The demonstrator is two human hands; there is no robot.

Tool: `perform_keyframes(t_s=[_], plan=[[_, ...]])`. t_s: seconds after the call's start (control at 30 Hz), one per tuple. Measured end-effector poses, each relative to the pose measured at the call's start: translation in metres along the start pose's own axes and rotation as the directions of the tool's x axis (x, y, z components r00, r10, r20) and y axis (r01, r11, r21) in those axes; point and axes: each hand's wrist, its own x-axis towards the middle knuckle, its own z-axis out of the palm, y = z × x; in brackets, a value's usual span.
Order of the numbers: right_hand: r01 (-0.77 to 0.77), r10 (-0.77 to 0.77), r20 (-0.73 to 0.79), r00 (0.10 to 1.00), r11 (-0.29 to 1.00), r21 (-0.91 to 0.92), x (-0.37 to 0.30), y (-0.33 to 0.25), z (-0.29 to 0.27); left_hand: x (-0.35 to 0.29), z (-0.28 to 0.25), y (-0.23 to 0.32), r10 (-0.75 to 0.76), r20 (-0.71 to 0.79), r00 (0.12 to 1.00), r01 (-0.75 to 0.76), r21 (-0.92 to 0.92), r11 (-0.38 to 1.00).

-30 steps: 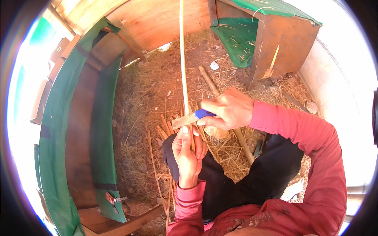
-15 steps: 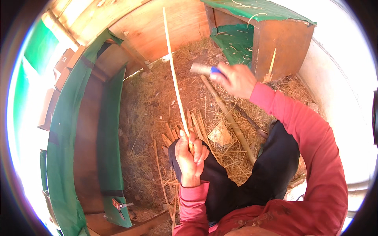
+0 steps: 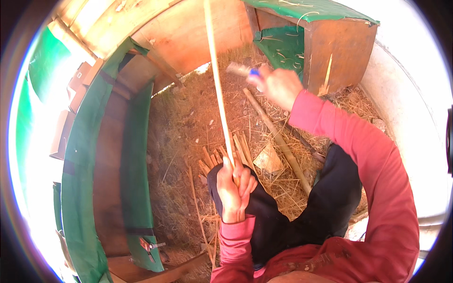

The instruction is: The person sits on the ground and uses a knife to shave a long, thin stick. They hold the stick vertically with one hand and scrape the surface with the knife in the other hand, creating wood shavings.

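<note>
My left hand (image 3: 236,191) is closed round the lower end of a long, pale wooden strip (image 3: 218,89), probably bamboo, above my left knee. The strip points up and away, its far end reaching the top edge of the picture. To the right of it, my right hand (image 3: 282,89) grips a knife (image 3: 239,70) with a blue handle; motion blurs its blade. The blade is apart from the strip in the picture. Beyond my left knee lie several split sticks (image 3: 241,147), partly hidden by my left hand and leg.
A bamboo pole (image 3: 278,139) lies between my legs, beside a pale flat block (image 3: 268,159) and scattered straw. At left runs a green-covered bench (image 3: 82,188) with an orange-and-grey tool (image 3: 150,246) at its lower end. A wooden cabinet (image 3: 339,56) stands at the far right.
The strip in my left hand has shifted right and its far end has risen to the picture's top edge. My right hand with the knife has moved slightly left and nearer the strip.
</note>
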Motion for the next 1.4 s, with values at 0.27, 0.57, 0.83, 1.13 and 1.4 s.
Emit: perform_keyframes(t_s=[0.27,0.57,0.83,1.13,1.4], plan=[[0.284,-0.344,0.055,0.937,0.845,0.453,-0.024,-0.026,-0.026,-0.001,0.001,0.007,0.041,-0.027,0.999,-0.041,0.005,0.999],[0.254,-0.339,0.216,0.916,0.904,0.345,-0.035,-0.044,-0.011,-0.002,0.000,0.001,-0.070,0.030,0.997,0.070,-0.012,0.997],[-0.095,0.086,0.044,0.995,0.949,0.301,0.002,0.016,-0.006,-0.005,-0.010,-0.002,-0.009,0.217,0.976,0.024,-0.066,0.998],[0.397,-0.560,0.080,0.824,0.673,0.624,-0.030,-0.050,-0.031,-0.007,-0.004,-0.001,0.003,0.074,0.997,-0.002,-0.011,1.000],[0.390,-0.565,0.197,0.801,0.743,0.545,-0.055,-0.058,-0.015,-0.006,-0.010,-0.006,-0.028,0.229,0.973,0.078,-0.212,0.974]])
